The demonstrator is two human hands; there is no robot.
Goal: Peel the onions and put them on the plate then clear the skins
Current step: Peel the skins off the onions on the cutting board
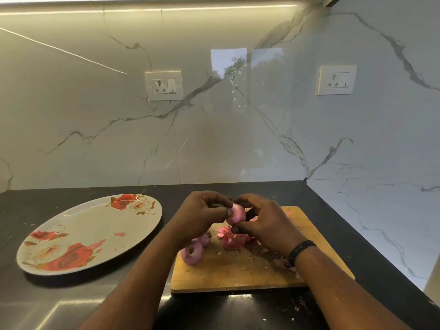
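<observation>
1. A pale pink onion (235, 213) is being held in the air above the far part of the wooden cutting board (240, 270), between both hands.
2. The left hand (202, 214) is gripping the onion from its left side, its fingers (215, 198) curling over the top and its thumb pressing against the onion's near face.
3. The right hand (264, 221) is gripping the same onion from the right, its fingers curling round the top and its thumb pinching in at the underside; a dark band (301, 251) is sitting on that wrist.
4. Two more onions (192, 253) are lying on the left part of the board, touching each other, below the left wrist.
5. A heap of pink skins (232, 239) is lying on the board just under the hands, with small scraps scattered towards the right.
6. The flowered plate (71, 225) is resting on the dark desk (35, 301) to the left of the board, apart from it, carrying only a few small pink bits.
7. Two wall sockets (164, 85) are showing on the marble backsplash behind.
</observation>
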